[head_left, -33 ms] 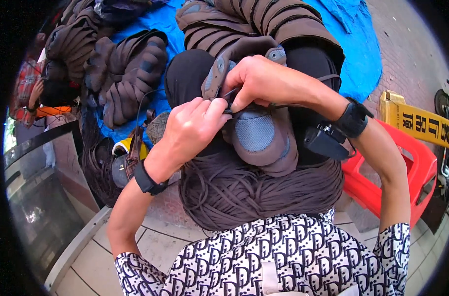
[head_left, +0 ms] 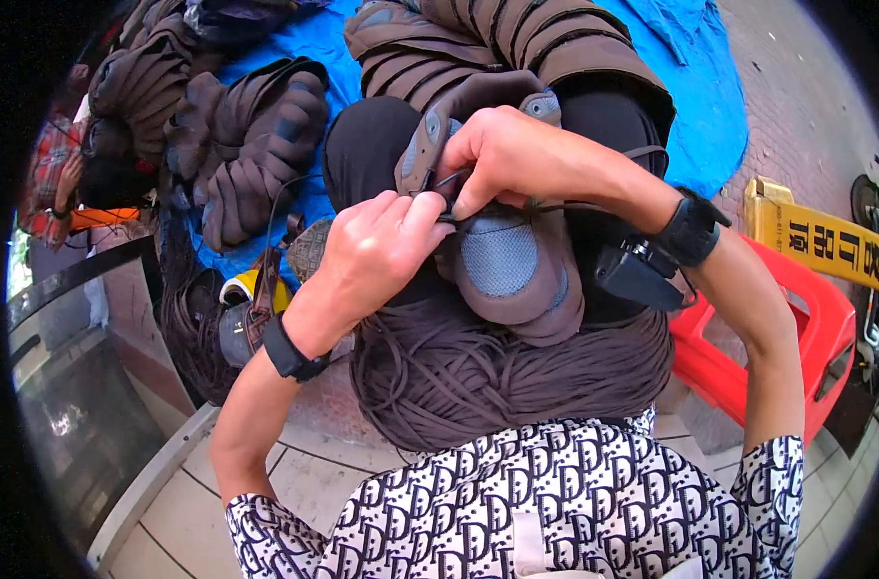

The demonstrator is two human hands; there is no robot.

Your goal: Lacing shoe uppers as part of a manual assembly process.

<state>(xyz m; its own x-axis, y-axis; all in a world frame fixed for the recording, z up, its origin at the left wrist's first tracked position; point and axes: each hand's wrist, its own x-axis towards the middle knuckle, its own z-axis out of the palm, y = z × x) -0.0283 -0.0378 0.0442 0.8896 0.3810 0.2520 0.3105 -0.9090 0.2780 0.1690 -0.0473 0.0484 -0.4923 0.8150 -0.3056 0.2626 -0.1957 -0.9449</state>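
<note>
A brown shoe upper [head_left: 499, 259] with a blue-grey mesh toe rests across my lap, toe toward me. My left hand [head_left: 377, 249] is closed in a pinch at the front of its lacing opening. Right beside it, my right hand [head_left: 517, 164] reaches over the upper with thumb and forefinger pinched. Both hold a dark shoelace [head_left: 567, 206], part of which trails off to the right; the exact grip is hidden by the fingers. A thick bundle of dark brown laces [head_left: 517, 376] lies across my lap, below the toe.
Nested stacks of brown shoe uppers [head_left: 584, 58] lie ahead, more uppers [head_left: 256, 154] at left on a blue tarp [head_left: 700, 116]. A red plastic stool [head_left: 816, 323] and yellow sign board [head_left: 816, 230] stand right. A black device [head_left: 637, 278] hangs by my right wrist. Far left is a person's plaid sleeve [head_left: 54, 164].
</note>
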